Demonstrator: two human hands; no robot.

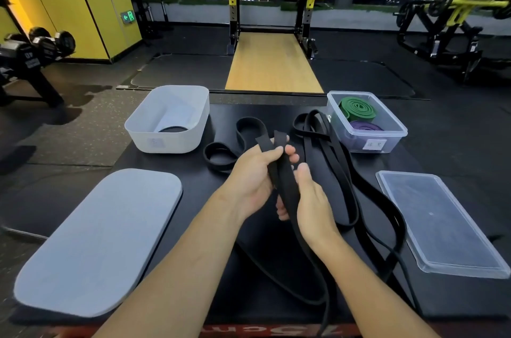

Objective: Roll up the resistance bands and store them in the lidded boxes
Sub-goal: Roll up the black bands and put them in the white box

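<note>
Boxes first: I see the white opaque plastic tub point(166, 141) at the far left of the black counter point(199, 180). It is open, with one rolled black band point(172, 129) lying on its floor. The clear plastic box point(398, 131) at the far right is open too. It holds a rolled green band point(358, 108), with a rolled purple band point(366, 126) just beside it on the near side. The grey rounded lid point(96, 241) lies flat at the near left of the counter, and the clear rectangular lid point(439, 221) lies flat at the near right.

Between the boxes, both hands hold a long flat black resistance band point(287, 185) above the counter. The left hand point(254, 174) curls its fingers and thumb round the doubled end, which sticks up past the fingertips. The right hand point(312, 196) grasps the same band just below, thumb on the front and fingers behind. The rest of the band hangs toward me, past the counter's near edge.

Loose long black bands point(329, 136) lie tangled on the counter beside the clear box. A short black loop point(218, 165), twisted into a figure-eight, lies near the tub.
</note>
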